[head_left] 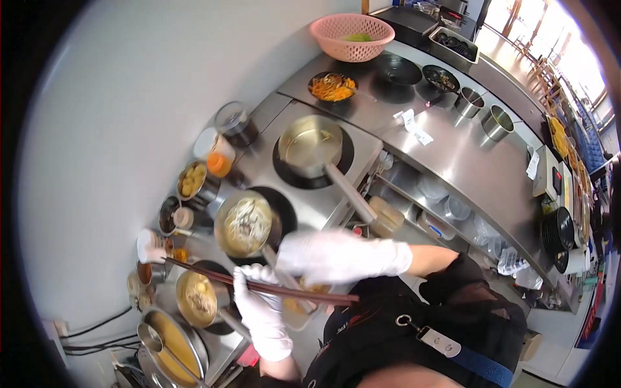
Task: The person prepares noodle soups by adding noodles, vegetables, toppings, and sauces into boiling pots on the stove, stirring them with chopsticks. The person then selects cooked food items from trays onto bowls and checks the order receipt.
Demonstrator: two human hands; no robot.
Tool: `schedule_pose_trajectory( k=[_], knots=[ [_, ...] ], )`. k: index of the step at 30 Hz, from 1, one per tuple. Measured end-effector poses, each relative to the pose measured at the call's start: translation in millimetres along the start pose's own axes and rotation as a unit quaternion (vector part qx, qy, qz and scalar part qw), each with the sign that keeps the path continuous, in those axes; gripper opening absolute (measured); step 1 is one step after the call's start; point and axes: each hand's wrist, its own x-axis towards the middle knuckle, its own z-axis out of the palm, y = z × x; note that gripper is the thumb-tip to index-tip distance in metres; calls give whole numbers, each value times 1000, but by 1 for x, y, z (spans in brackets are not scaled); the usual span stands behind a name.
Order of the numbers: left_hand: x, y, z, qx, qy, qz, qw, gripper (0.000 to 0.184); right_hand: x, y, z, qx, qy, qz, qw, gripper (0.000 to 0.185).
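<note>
left hand [257, 301] pinching chopsticks [304, 294]; right hand [310, 255] blurred, can't tell grip; middle pan [226, 220] holds pale strands [250, 221].

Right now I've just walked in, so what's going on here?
At a stove, one person's white-gloved left hand holds long dark chopsticks. The right hand, also gloved and blurred, is near the middle pan; its grip is unclear. Pale strands lie in that pan. The far pan stands on a dark burner.
</note>
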Motion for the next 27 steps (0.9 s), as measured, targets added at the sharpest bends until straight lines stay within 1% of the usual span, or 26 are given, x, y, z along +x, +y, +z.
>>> schedule_pose_trajectory(
  k=[1, 2, 3, 4, 6, 7, 8, 9, 10, 12, 13, 14, 16, 17, 18, 19, 20, 21, 22, 23, 24, 25, 26, 27],
  knots=[
    [19, -12, 37, 15, 88, 11, 996, 22, -21, 37, -30, 0, 83, 106, 991, 43],
    [47, -27, 57, -35, 98, 3, 995, 20, -39, 82, -51, -26, 245, 169, 954, 39],
    [80, -41, 65, -51, 33, -62, 996, 18, -69, 154, -57, 49, 371, 215, 902, 40],
    [116, -58, 76, -64, -32, -127, 989, 17, -91, 211, -71, 247, 469, 337, 778, 46],
    [190, -108, 106, 65, -32, -169, 983, 17, -135, 329, -83, 263, 542, 394, 694, 58],
    [229, -139, 118, 137, 25, -142, 980, 16, -142, 363, -85, 267, 540, 394, 694, 58],
    [270, -171, 125, 207, 81, -113, 969, 17, -143, 394, -89, 252, 516, 389, 720, 63],
    [312, -201, 123, 244, 120, -98, 957, 18, -144, 418, -94, 236, 492, 385, 744, 68],
    [351, -227, 118, 279, 161, -84, 943, 20, -137, 430, -99, 277, 489, 384, 733, 71],
    [408, -262, 118, 319, 218, -119, 915, 22, -117, 451, -108, 333, 500, 364, 712, 63],
    [433, -274, 102, 344, 198, -124, 910, 28, -109, 455, -116, 303, 472, 413, 717, 53],
    [453, -284, 93, 344, 203, -125, 908, 28, -104, 464, -119, 265, 471, 418, 730, 43],
    [492, -299, 68, 362, 276, -141, 879, 23, -104, 487, -126, 152, 426, 376, 809, 36],
    [539, -303, 13, 399, 288, -116, 863, 42, -105, 489, -135, 156, 425, 377, 808, 36],
    [545, -306, 13, 400, 290, -116, 862, 42, -105, 480, -155, 5, 336, 324, 884, 35],
    [546, -310, 20, 363, 282, -143, 877, 36, -104, 474, -173, -147, 232, 258, 926, 35],
    [544, -314, 30, 324, 272, -171, 890, 32, -105, 474, -184, -148, 228, 258, 927, 35],
    [529, -315, 54, 303, 276, -135, 902, 37, -106, 474, -193, -201, 184, 194, 943, 36],
    [528, -320, 58, 298, 278, -136, 903, 37, -106, 474, -201, -251, 138, 126, 950, 38],
    [528, -323, 63, 290, 285, -117, 906, 39, -101, 474, -209, -260, 114, 99, 954, 40],
    [526, -323, 68, 284, 291, -98, 908, 42, -98, 480, -209, -257, 111, 97, 955, 40],
    [527, -324, 64, 291, 271, -69, 915, 40, -94, 486, -209, -289, 38, 80, 953, 40],
    [530, -325, 61, 290, 273, -66, 915, 40, -92, 491, -208, -319, -32, 62, 945, 39],
    [534, -327, 59, 311, 272, -52, 909, 39, -93, 493, -208, -318, -31, 60, 946, 39]
  ],
)
